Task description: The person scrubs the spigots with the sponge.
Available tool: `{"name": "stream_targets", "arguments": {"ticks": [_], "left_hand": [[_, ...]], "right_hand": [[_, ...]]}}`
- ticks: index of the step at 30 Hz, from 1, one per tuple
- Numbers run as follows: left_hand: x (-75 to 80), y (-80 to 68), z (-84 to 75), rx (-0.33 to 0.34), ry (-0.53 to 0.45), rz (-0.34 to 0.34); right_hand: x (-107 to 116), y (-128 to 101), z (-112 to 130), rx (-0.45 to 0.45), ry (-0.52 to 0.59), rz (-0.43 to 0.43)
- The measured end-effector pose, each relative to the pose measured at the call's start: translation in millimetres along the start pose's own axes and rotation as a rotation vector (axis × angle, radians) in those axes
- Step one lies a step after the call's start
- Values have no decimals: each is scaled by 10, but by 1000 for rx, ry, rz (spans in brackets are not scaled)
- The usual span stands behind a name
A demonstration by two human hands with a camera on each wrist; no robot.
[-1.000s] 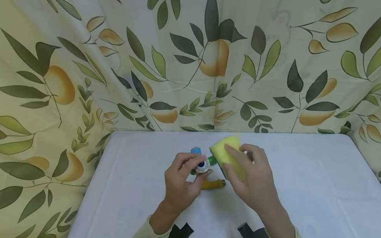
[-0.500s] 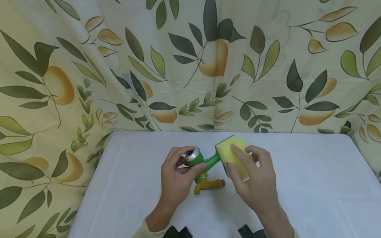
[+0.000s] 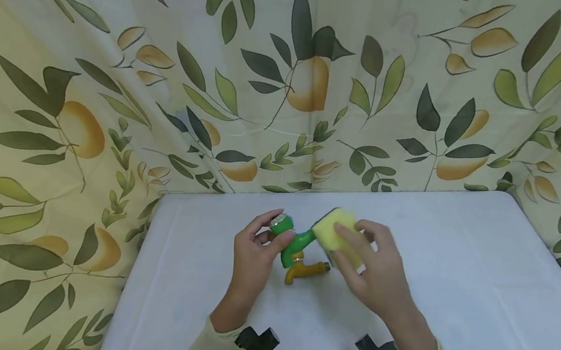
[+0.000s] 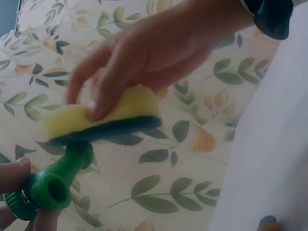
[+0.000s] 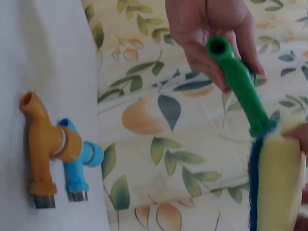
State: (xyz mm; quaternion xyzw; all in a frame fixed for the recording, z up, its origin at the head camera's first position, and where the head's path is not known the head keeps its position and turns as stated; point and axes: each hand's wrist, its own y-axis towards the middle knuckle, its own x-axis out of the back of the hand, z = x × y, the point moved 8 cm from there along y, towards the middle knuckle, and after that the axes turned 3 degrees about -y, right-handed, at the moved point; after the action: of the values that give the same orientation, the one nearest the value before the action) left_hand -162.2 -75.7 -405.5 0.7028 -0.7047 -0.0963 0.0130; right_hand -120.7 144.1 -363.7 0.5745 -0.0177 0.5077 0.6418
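Both hands had shifted a bit left and toward the back since a second ago, and the green faucet got turned so its metal end pointed up and back instead of facing the camera.

Nearest, the left hand (image 3: 257,252) had its thumb and fingertips curled round the knob end of the green faucet (image 3: 294,240), lifted off the table. Right hand (image 3: 371,264) pinched a yellow sponge (image 3: 336,235), fingers laid over the top, its dark scrubby side pressed on the faucet's spout tip. Just under them, an orange faucet (image 3: 305,270) lay on the white table (image 3: 454,284), and the right wrist view showed a blue faucet (image 5: 77,168) touching it. Plenty of bare table to the right and front; back edge close behind, meeting the leaf-print curtain (image 3: 290,85).
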Motion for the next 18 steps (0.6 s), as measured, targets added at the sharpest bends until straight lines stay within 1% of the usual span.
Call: {"name": "stream_targets", "arguments": {"ticks": [3, 5, 8, 11, 13, 15, 18], "left_hand": [[62, 58, -8, -19, 28, 10], [117, 136, -47, -48, 75, 5], [213, 322, -95, -104, 176, -10], [291, 556, -72, -133, 254, -11], [333, 710, -2, -113, 291, -8], [371, 850, 100, -70, 323, -8], [417, 1035, 278, -6, 399, -14]], "right_hand": [[44, -12, -171, -125, -23, -44], [71, -23, -263, -177, -30, -60], [106, -42, -339, -191, -38, -71], [122, -66, -408, -209, -40, -68], [116, -89, -454, -227, -46, -57], [92, -113, -496, -246, -56, -33], [41, -150, -551, -270, -74, 3]]}}
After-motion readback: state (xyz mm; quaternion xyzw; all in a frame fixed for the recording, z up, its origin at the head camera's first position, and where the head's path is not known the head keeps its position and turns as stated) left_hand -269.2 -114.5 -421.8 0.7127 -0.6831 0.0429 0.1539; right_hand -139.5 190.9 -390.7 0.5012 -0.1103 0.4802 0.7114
